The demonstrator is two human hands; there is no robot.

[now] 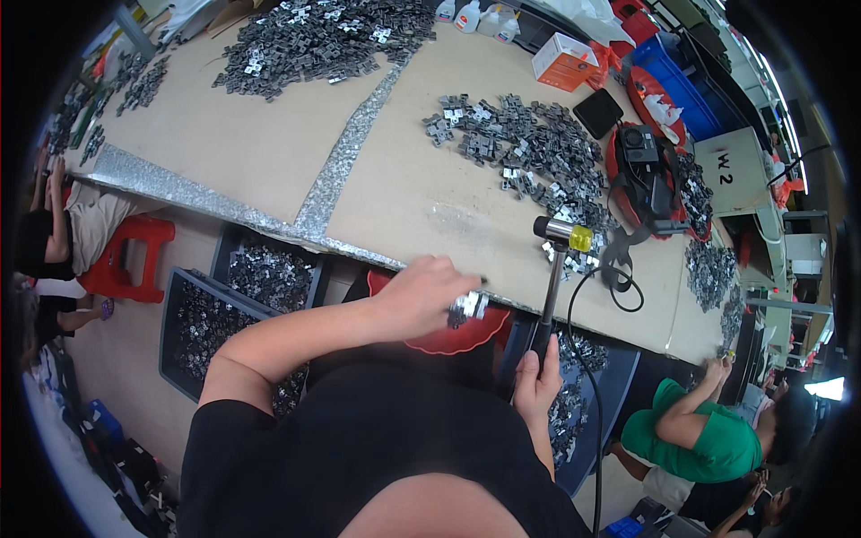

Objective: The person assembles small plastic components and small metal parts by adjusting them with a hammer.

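My left hand point(423, 291) is at the table's front edge, its fingers curled and partly blurred. Right by the fingertips is a small bunch of silvery metal parts point(468, 308), seemingly gripped from above. A red basin point(462, 339) with a scalloped rim lies under that hand, below table height. Wrapped round the black handle of a two-faced mallet point(553, 278) is my right hand point(538, 378). The mallet stands handle-down, its metal head carrying one black face and one yellow face, over the table's edge. Loose metal parts point(529, 134) are spread on the table beyond it.
A bigger heap of metal parts point(314, 45) lies at the far left of the table point(242, 152). Grey bins point(184, 336) of parts flank me below. A black cable point(583, 350) hangs near my right hand. Other people sit left and right; a red stool point(139, 255) stands left.
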